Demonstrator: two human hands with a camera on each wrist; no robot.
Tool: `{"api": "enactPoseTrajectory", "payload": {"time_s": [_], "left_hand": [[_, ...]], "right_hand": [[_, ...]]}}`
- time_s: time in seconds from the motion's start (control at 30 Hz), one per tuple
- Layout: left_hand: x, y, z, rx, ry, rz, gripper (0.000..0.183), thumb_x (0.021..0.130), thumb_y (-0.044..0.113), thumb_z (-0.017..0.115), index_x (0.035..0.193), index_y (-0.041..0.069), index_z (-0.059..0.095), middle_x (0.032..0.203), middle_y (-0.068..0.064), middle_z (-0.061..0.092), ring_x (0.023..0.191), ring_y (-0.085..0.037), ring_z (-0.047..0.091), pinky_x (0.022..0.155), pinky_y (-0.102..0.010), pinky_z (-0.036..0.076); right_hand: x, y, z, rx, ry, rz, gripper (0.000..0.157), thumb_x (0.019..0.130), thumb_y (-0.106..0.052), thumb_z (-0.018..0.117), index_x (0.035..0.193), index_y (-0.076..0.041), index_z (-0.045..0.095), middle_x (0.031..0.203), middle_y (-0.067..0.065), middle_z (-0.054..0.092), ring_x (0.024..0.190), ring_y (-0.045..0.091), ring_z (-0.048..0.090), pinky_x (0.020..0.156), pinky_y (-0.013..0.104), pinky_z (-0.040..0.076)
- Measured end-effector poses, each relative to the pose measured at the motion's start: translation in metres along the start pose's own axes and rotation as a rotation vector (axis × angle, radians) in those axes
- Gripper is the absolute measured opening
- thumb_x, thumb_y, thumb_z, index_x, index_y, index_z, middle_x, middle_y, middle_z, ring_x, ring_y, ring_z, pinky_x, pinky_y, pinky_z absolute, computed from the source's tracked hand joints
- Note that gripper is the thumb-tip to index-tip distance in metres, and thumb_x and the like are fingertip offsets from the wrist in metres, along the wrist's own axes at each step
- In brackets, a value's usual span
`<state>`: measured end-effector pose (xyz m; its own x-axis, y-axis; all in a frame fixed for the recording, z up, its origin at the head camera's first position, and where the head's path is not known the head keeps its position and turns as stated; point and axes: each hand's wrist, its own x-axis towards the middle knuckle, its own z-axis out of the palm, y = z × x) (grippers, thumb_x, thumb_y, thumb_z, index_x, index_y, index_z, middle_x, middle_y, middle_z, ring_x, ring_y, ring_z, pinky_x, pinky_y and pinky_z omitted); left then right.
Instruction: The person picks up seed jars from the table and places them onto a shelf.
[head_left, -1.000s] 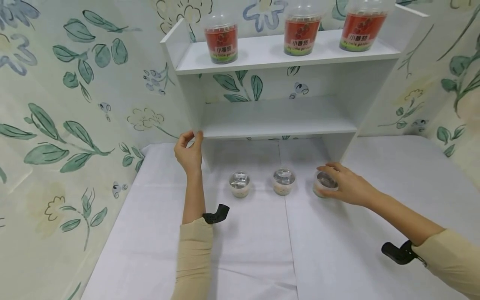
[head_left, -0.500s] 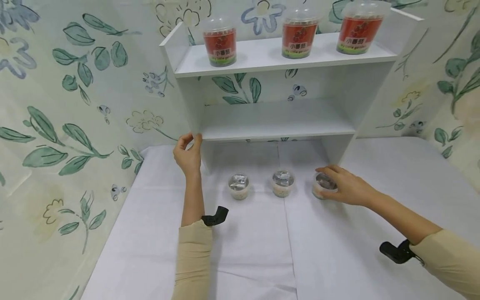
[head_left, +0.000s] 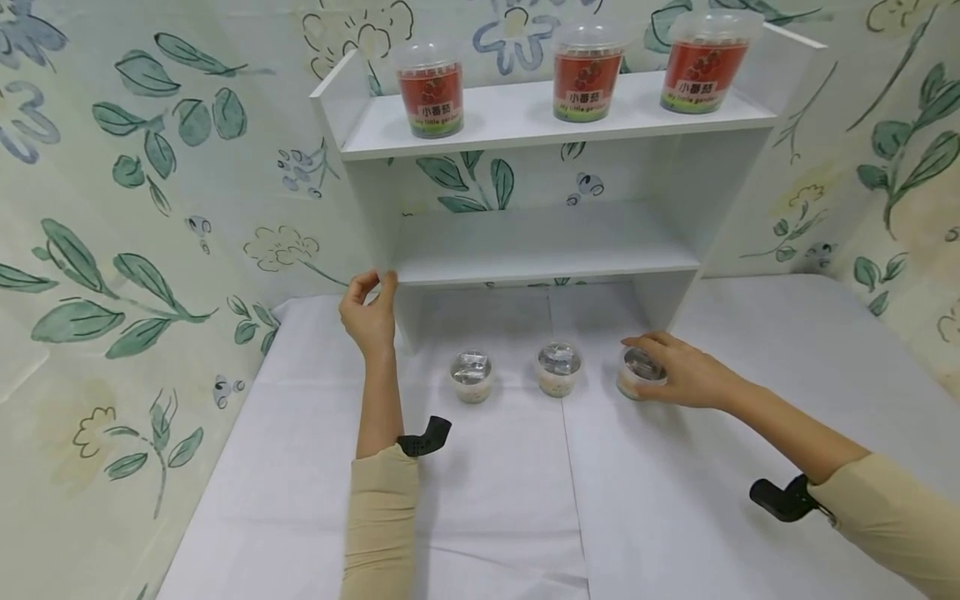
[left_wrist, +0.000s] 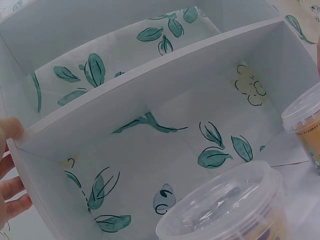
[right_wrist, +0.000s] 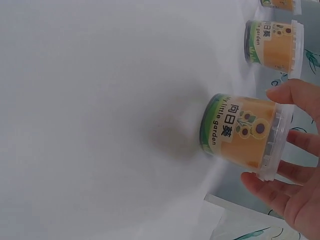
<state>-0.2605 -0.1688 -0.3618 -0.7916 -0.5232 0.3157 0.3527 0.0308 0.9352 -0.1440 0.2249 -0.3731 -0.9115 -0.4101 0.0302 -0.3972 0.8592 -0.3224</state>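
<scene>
At the lower left of the white shelf unit, my left hand grips the side panel at the middle shelf's height. In the left wrist view the thumb lies on the front edge and the fingers sit outside the panel. My right hand holds a clear-lidded plastic cup by its lid rim, thumb on one side and fingers on the other. This cup has an orange sunflower label and stands upright on the white cloth. Two like cups, one in the middle and one at left, stand in line with it.
Three red-labelled lidded cups, left, middle and right, stand on the top shelf. Floral-patterned cloth hangs behind and beside the unit. A white cloth with creases covers the table.
The head view has shifted a little, so the scene slides slightly left and down. Both hands keep their places on the shelf unit and the right-hand cup.
</scene>
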Motion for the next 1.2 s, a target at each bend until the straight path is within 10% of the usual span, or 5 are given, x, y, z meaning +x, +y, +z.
{"api": "enactPoseTrajectory", "payload": {"time_s": [0.47,1.2], "left_hand": [[0.000,0.000,0.002,0.002,0.001,-0.013,0.017,0.078,0.019,0.073,0.086,0.004,0.067,0.094,-0.007,0.068,0.080,-0.021,0.067,0.073,-0.025,0.054],[0.000,0.001,0.001,-0.004,0.009,-0.025,0.017,0.079,0.018,0.073,0.086,0.004,0.066,0.093,-0.005,0.067,0.074,-0.012,0.065,0.072,-0.025,0.054]], "right_hand": [[0.002,-0.003,-0.013,0.062,-0.022,0.024,0.062,0.071,-0.018,0.077,0.125,-0.002,0.051,0.120,0.027,0.051,0.106,0.042,0.051,0.079,0.054,0.047],[0.004,-0.027,-0.092,0.077,-0.055,0.069,0.066,0.073,-0.028,0.077,0.127,-0.005,0.047,0.120,0.019,0.053,0.099,0.033,0.054,0.070,0.045,0.052]]}}
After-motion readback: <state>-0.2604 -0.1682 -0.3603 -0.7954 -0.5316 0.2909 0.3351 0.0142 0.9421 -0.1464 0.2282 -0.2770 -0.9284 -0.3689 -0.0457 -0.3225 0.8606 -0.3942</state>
